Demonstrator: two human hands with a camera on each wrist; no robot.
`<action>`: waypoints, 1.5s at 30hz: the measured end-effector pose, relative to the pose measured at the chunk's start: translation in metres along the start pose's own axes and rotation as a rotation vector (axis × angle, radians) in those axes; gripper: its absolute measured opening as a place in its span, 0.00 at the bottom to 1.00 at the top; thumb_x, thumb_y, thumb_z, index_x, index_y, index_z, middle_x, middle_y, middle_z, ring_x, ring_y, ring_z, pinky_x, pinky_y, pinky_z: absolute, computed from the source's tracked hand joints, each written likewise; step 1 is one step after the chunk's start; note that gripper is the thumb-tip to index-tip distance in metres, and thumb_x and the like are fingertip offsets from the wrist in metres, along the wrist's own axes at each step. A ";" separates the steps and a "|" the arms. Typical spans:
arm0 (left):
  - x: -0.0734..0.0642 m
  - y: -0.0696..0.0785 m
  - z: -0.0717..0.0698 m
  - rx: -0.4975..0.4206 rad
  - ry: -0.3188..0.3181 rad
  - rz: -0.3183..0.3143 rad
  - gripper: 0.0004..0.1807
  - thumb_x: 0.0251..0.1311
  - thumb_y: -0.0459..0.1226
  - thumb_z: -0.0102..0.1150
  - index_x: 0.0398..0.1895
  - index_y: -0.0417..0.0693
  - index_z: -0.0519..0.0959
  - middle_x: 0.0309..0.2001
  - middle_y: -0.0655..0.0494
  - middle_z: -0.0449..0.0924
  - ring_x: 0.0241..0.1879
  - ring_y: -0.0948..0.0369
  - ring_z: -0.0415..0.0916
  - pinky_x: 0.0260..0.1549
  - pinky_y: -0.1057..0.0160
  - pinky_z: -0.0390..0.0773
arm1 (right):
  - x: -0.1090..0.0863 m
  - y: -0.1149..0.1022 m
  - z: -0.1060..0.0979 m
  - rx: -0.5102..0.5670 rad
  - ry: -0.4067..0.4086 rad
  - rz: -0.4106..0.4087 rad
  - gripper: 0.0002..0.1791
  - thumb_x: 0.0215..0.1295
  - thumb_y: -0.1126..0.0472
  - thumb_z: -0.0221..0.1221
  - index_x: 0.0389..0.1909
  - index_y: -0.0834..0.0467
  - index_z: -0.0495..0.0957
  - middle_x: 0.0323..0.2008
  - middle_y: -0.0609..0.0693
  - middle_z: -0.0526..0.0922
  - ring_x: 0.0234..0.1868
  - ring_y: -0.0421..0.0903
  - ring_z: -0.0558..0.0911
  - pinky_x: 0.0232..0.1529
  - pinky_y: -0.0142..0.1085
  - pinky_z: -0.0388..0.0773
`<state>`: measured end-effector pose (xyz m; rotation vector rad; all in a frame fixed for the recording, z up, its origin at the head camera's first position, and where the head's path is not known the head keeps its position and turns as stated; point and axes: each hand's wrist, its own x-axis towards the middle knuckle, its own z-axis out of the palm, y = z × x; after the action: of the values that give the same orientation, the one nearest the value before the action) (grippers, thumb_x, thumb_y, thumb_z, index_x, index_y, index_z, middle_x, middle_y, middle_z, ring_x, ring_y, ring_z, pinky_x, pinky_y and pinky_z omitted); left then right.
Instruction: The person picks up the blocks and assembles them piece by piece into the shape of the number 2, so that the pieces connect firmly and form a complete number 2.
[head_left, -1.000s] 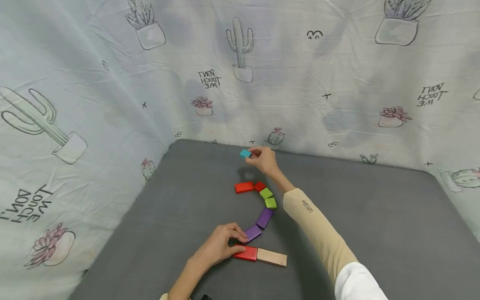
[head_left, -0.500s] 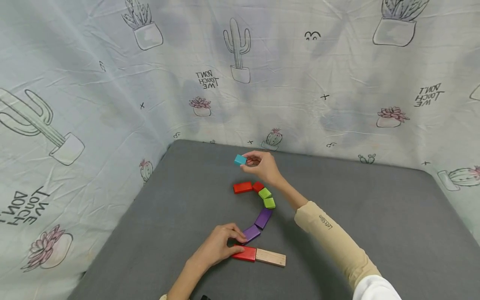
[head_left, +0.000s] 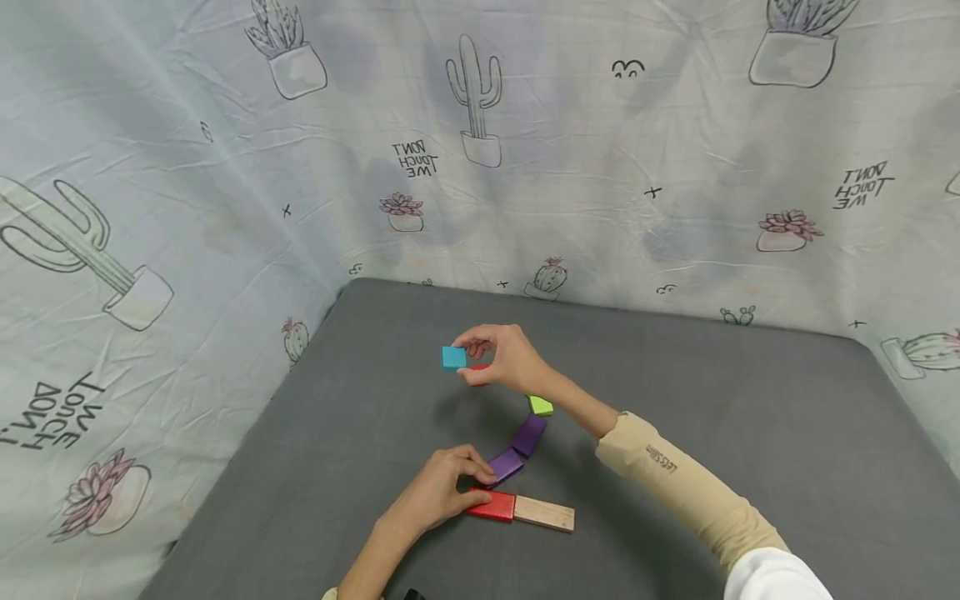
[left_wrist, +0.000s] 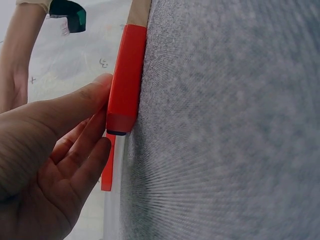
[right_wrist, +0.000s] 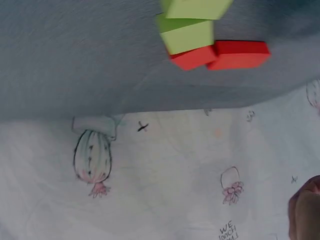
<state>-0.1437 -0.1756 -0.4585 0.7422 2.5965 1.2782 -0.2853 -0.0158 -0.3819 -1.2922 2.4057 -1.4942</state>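
Observation:
My right hand (head_left: pixel 506 357) pinches a small light-blue block (head_left: pixel 453 357) between thumb and fingers, held above the far end of a curved row of blocks. My left hand (head_left: pixel 435 487) rests at the near end, thumb on a red block (head_left: pixel 497 507) and fingertips on a purple block (head_left: pixel 505 468). A wooden block (head_left: pixel 545 514) lies end to end with that red one. The curve runs on through another purple block (head_left: pixel 529 436) and a green block (head_left: pixel 541 406). In the right wrist view, green blocks (right_wrist: pixel 189 38) lead to a small red block (right_wrist: pixel 194 58) and a longer red block (right_wrist: pixel 240 55).
A grey cloth-covered table (head_left: pixel 720 433) bears the blocks. White curtains (head_left: pixel 570 150) with drawn cacti hang along its back and left edges.
My right hand has moved nearer and slightly left with the light-blue block, and now covers part of the far red and green blocks. My left hand has stayed put.

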 end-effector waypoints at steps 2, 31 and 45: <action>0.000 0.000 0.000 0.003 0.001 0.000 0.09 0.48 0.33 0.72 0.35 0.45 0.87 0.36 0.65 0.79 0.39 0.67 0.78 0.44 0.67 0.78 | 0.001 0.003 0.000 -0.052 -0.059 -0.035 0.17 0.51 0.66 0.69 0.44 0.61 0.82 0.36 0.50 0.83 0.36 0.48 0.80 0.40 0.43 0.80; 0.002 -0.001 0.001 0.030 0.014 0.009 0.09 0.48 0.33 0.73 0.35 0.45 0.87 0.37 0.63 0.80 0.41 0.67 0.77 0.47 0.66 0.77 | 0.021 0.068 0.017 -0.347 -0.482 -0.167 0.17 0.56 0.65 0.67 0.48 0.64 0.83 0.45 0.53 0.85 0.47 0.48 0.78 0.48 0.36 0.76; 0.002 -0.001 0.001 0.017 0.011 -0.002 0.10 0.48 0.33 0.73 0.35 0.45 0.87 0.37 0.63 0.80 0.41 0.67 0.77 0.47 0.66 0.77 | 0.025 0.072 0.023 -0.411 -0.586 -0.097 0.17 0.56 0.66 0.66 0.48 0.62 0.83 0.45 0.52 0.84 0.48 0.48 0.75 0.49 0.36 0.75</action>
<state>-0.1455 -0.1742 -0.4599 0.7371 2.6196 1.2643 -0.3375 -0.0347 -0.4391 -1.6441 2.3140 -0.5097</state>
